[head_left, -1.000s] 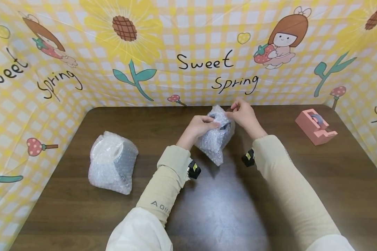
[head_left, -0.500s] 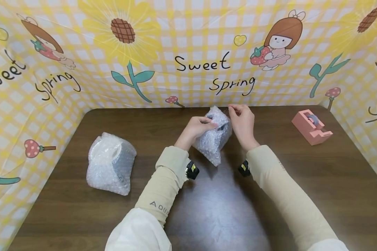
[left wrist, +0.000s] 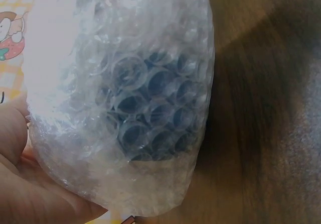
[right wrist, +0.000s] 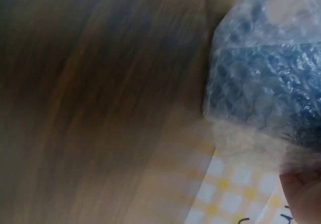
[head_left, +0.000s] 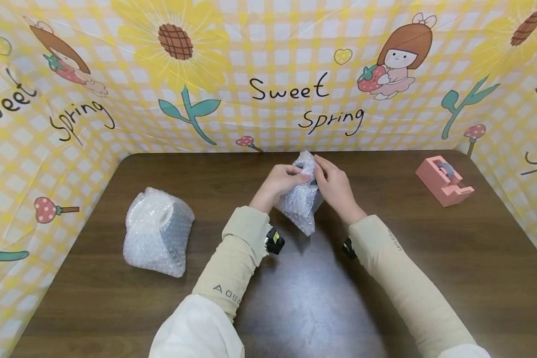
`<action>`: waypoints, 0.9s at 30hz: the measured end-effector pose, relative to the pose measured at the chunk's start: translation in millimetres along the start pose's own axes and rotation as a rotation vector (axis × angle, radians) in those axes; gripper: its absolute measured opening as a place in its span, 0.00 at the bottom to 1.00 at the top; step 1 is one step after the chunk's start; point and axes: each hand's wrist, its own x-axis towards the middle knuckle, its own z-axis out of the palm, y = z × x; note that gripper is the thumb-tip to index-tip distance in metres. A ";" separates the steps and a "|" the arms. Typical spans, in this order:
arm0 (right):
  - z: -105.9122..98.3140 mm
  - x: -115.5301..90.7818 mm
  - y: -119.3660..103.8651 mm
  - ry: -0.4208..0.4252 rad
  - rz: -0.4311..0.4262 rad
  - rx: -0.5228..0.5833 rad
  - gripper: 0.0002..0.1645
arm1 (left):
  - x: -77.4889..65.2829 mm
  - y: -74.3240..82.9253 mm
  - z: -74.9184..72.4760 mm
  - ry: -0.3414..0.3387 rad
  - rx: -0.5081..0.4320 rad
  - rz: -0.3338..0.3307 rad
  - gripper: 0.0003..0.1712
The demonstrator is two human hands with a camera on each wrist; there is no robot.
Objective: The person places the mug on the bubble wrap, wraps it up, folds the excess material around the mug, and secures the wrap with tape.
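A small bubble-wrapped package (head_left: 297,199) is between the two hands near the back of the table; something dark blue shows through its wrap in both wrist views. The left hand (head_left: 279,183) grips its upper left part, with the thumb lying over the top folds. On the right side, the right hand (head_left: 337,186) holds the upper edge of the wrap, its index finger reaching toward the top corner. Some of the right fingertips are hidden by the hand and the folds. Only part of the right hand (right wrist: 303,196) shows at the edge of the right wrist view.
A larger bubble-wrapped bundle (head_left: 158,233) sits on the left of the brown wooden table (head_left: 313,308). A pink tape dispenser (head_left: 445,181) with a roll in it stands at the back right. Yellow checked cloth (head_left: 286,49) walls in the back and sides.
The right hand, which pinched something thin beside the package, has moved left onto the package's upper right side. The left hand keeps its grip in place. Bundle and dispenser stay put.
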 end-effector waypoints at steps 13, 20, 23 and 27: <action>-6.8 6.0 9.1 -0.126 0.251 0.571 0.28 | -1.4 0.2 -0.4 -0.021 0.036 0.044 0.23; -3.7 6.1 11.3 -0.104 0.252 0.647 0.28 | -1.8 7.5 -4.5 -0.090 0.143 0.039 0.25; -4.0 6.3 12.2 -0.096 0.264 0.650 0.27 | -1.7 11.3 -1.4 -0.061 0.215 0.031 0.30; -4.1 6.4 12.5 -0.094 0.251 0.614 0.27 | -0.4 13.0 6.9 0.036 0.361 0.039 0.33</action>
